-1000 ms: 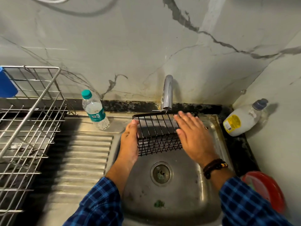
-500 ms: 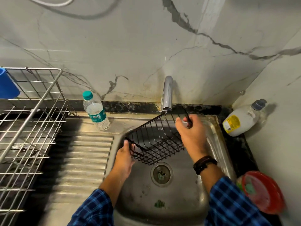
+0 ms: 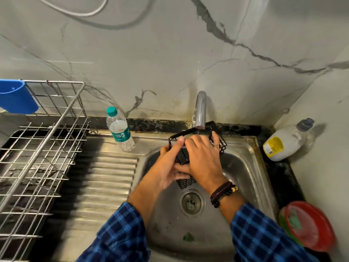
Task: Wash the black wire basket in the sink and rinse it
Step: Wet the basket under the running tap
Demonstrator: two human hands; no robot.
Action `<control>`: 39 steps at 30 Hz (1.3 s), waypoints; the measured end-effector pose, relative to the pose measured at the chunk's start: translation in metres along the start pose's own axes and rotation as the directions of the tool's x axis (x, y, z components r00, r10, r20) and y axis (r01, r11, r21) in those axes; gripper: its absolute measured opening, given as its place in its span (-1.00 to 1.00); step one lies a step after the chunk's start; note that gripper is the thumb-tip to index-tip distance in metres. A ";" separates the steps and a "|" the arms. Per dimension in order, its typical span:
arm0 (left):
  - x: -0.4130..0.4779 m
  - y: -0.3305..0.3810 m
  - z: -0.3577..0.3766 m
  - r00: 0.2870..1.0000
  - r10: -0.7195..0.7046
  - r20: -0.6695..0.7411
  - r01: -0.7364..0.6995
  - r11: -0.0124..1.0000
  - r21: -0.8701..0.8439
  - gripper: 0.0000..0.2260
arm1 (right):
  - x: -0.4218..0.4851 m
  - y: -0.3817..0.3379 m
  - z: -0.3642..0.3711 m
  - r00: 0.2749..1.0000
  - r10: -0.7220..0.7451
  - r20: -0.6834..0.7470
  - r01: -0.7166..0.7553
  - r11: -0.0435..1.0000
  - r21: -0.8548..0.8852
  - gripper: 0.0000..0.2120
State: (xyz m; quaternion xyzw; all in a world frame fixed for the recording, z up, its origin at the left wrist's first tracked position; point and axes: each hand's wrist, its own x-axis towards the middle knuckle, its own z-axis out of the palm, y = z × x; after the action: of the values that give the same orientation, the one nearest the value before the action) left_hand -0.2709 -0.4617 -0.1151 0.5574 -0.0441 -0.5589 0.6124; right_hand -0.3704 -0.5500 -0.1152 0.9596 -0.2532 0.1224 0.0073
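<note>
We count one black wire basket [image 3: 182, 158], two hands, one tap [image 3: 200, 110], two bottles, one steel dish rack [image 3: 37, 148], one blue holder [image 3: 16, 97] hung on the rack and one red lid [image 3: 309, 225]. The basket is held above the bowl of the sink [image 3: 245, 167], just under the tap's spout and above the drain [image 3: 191, 203].

Most of the basket is hidden. We see only its far rim, a corner on the right and a patch of mesh below the palms. The left hand [image 3: 166, 167] grips its near left side, with the thumb over the top rim and the fingers curled underneath. The right hand [image 3: 202, 157] lies palm down across the top with its fingers spread towards the far rim. We cannot tell whether their tips hook round the wires.

One clear water bottle [image 3: 120, 129] with a green cap stands on the steel drainboard, left of the tap. One white bottle [image 3: 283, 142] lies tilted on the dark tabletop [image 3: 279, 173] to the right. The red lid is blurred, and what lies under it is hard to make out. The rack and both blue checked sleeves are cut off by the frame edges.
</note>
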 end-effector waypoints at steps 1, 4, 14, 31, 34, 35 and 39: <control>0.000 0.001 -0.002 0.999 -0.035 0.020 0.036 0.999 -0.015 -0.37 | -0.002 0.001 -0.001 0.999 -0.043 0.019 0.043 0.999 -0.009 -0.20; -0.001 -0.005 -0.007 0.993 -0.107 0.041 0.108 0.993 -0.041 -0.30 | -0.012 0.014 -0.003 0.991 -0.128 0.036 0.122 0.985 0.118 -0.18; -0.006 -0.016 -0.012 0.996 -0.061 -0.059 0.057 0.996 -0.062 -0.51 | -0.016 0.051 0.014 0.920 0.342 0.192 -0.378 0.641 0.668 -0.44; -0.031 0.019 -0.059 0.943 0.102 -0.315 0.026 0.926 0.378 -0.43 | -0.017 0.002 -0.002 0.787 0.491 0.373 -0.434 0.011 0.901 -0.65; -0.031 0.029 -0.071 0.849 0.313 -0.426 -0.123 0.900 0.417 -0.55 | -0.019 -0.002 -0.001 0.821 0.522 0.230 -0.387 0.214 0.897 -0.60; -0.032 0.034 -0.066 0.811 0.399 -0.427 -0.197 0.874 0.444 -0.60 | -0.019 -0.003 -0.001 0.837 0.519 0.172 -0.357 0.279 0.892 -0.61; -0.037 0.040 -0.017 0.860 0.406 -0.311 -0.222 0.844 0.488 -0.52 | -0.022 -0.022 -0.005 0.912 0.409 0.010 -0.268 0.580 0.770 -0.66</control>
State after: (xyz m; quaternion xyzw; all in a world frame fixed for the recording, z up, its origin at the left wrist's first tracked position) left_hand -0.2477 -0.4331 -0.0711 0.7671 -0.1337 -0.2975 0.5524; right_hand -0.3792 -0.5198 -0.1143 0.7931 -0.3561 0.2965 -0.3952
